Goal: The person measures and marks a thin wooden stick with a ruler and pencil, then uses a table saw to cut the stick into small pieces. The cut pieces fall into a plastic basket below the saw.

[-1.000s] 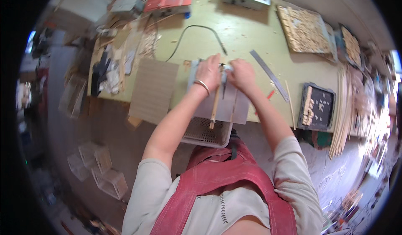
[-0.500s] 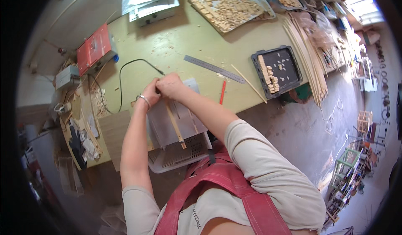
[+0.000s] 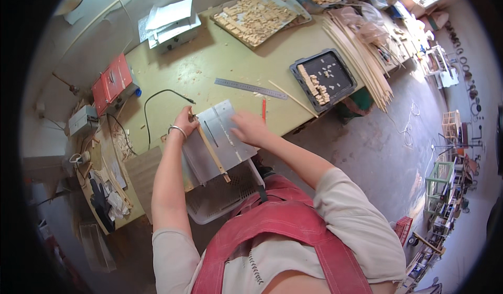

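Here, the far end of a wooden strip (image 3: 211,150) is grasped by the left hand (image 3: 185,121); the strip is laid along a slotted metal plate (image 3: 221,137), past whose near edge a plastic basket (image 3: 215,202) is seen. The right hand (image 3: 249,128) is released by the plate's right edge; whether it is touched cannot be told. A black tray (image 3: 341,82) is set well apart, beyond a steel ruler (image 3: 251,88) with unreadably fine markings.

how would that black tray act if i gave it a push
The black tray would probably slide rather than tip, since it sits flat and looks wide and low. The small wooden blocks inside look unsecured, so a sharp push might shift them.
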The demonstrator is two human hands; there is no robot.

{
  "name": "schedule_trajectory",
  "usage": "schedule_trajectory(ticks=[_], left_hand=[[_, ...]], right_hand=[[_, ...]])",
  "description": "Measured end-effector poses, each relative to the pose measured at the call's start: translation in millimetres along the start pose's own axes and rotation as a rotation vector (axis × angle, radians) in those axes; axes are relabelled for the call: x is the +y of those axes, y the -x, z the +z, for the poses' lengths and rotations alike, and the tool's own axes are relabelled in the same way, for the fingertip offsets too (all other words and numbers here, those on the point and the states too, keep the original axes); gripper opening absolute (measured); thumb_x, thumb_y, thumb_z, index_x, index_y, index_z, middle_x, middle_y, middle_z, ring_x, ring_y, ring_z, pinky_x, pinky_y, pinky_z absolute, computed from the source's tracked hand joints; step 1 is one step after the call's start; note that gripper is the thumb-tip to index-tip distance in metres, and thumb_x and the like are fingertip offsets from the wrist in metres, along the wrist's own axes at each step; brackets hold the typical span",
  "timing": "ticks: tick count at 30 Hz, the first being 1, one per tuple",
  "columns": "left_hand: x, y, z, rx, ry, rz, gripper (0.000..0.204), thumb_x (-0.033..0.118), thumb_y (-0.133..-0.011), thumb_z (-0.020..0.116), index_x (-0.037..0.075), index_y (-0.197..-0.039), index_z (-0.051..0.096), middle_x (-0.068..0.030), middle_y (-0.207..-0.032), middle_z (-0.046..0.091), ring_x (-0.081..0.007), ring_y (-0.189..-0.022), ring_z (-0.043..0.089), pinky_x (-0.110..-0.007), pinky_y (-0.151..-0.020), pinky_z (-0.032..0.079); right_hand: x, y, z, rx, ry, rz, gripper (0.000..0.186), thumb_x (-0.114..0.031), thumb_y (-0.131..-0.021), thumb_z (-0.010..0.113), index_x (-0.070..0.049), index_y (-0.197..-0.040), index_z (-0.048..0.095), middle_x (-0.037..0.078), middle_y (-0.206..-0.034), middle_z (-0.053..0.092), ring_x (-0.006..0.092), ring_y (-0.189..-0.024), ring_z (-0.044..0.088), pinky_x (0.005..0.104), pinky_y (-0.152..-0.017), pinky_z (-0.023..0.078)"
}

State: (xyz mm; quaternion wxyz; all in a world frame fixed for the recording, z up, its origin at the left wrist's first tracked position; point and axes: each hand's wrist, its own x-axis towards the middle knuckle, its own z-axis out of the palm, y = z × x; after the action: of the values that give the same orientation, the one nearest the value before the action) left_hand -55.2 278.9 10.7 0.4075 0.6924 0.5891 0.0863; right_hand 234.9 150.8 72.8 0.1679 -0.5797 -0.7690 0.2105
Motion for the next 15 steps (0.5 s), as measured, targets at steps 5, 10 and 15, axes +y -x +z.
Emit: schedule_trajectory(ticks=[5, 10, 15], left_hand=[[9.5, 14.5, 5.5, 0.208, -0.121, 0.068, 0.074, 0.011, -0.086, 0.082, 0.002, -0.150, 0.048, -0.0263, -0.130, 0.068, -0.0411, -0.124, 0.066, -0.047, -0.105, 0.054], [56.6, 67.9, 31.7, 0.597, -0.086, 0.408, 0.068, 0.008, -0.089, 0.078, 0.000, -0.150, 0.048, -0.0243, -0.138, 0.059, -0.0414, -0.129, 0.060, -0.048, -0.109, 0.051], [119.6, 166.3, 87.6, 0.338, 0.249, 0.382, 0.060, 0.006, -0.092, 0.074, -0.001, -0.147, 0.053, -0.0197, -0.127, 0.067, -0.0334, -0.115, 0.069, -0.044, -0.102, 0.055]], right_hand=[[56.9, 171.3, -64.1, -0.041, 0.021, 0.371, 0.037, -0.035, -0.096, 0.068, -0.009, -0.122, 0.070, 0.016, -0.116, 0.069, 0.0384, -0.113, 0.067, 0.0479, -0.095, 0.057], [111.0, 273.5, -101.4, 0.027, 0.023, 0.612, 0.028, -0.028, -0.092, 0.071, -0.004, -0.106, 0.075, 0.017, -0.103, 0.075, 0.0367, -0.100, 0.072, 0.0454, -0.089, 0.057], [173.4, 284.4, -85.3, 0.106, -0.174, 0.681, 0.025, -0.022, -0.093, 0.076, 0.001, -0.100, 0.075, 0.014, -0.086, 0.076, 0.0239, -0.078, 0.074, 0.0387, -0.073, 0.059]])
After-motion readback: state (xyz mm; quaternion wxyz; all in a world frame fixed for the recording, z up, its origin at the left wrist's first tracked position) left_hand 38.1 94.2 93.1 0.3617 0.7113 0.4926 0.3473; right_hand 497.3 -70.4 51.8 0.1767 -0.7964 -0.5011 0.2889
